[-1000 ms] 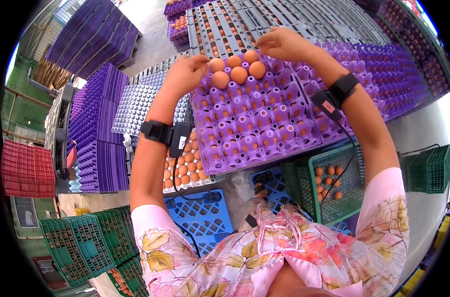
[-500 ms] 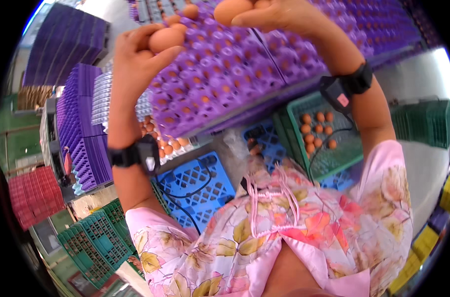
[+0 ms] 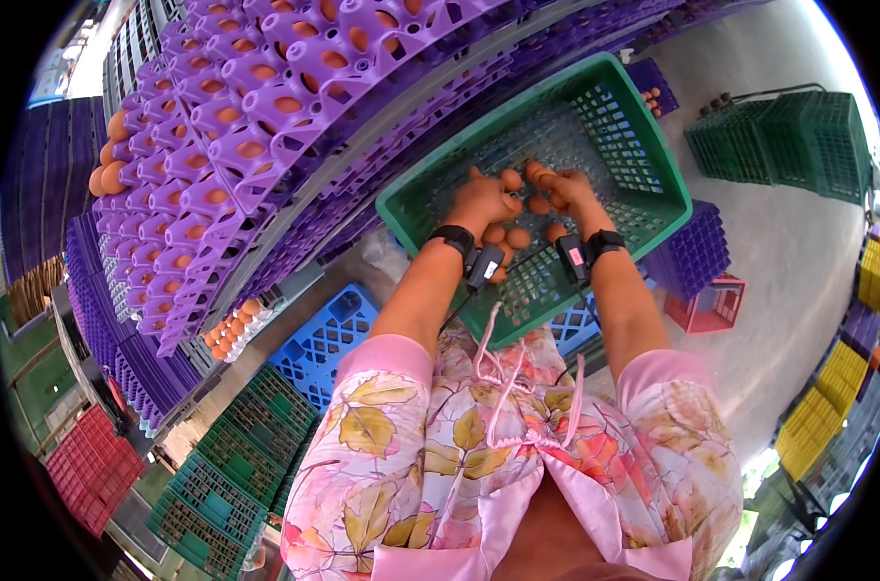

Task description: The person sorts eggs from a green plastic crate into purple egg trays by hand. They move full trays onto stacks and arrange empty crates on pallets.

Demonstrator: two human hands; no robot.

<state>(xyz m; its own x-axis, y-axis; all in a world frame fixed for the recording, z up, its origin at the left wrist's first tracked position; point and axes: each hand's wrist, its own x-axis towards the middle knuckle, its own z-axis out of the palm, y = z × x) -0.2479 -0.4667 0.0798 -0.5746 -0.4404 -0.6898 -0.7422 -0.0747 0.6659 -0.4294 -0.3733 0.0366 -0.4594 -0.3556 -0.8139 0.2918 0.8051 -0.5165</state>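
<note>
Both my hands are down inside a green plastic crate that holds loose brown eggs. My left hand is curled on the left side of the group, with an egg right by its fingers. Whatever lies under its palm is hidden. My right hand has its fingers closed round a brown egg at the far side of the group. Another egg lies between the two hands, and several more sit near my wrists.
Stacked purple egg trays filled with eggs rise left of the crate, with loose eggs on their far-left edge. A blue pallet lies below. Purple trays and a red crate stand right; green crates stand farther off.
Both hands have moved from above the purple trays, where each held eggs, down into the green crate. My view has turned, bringing the crate to the middle.
</note>
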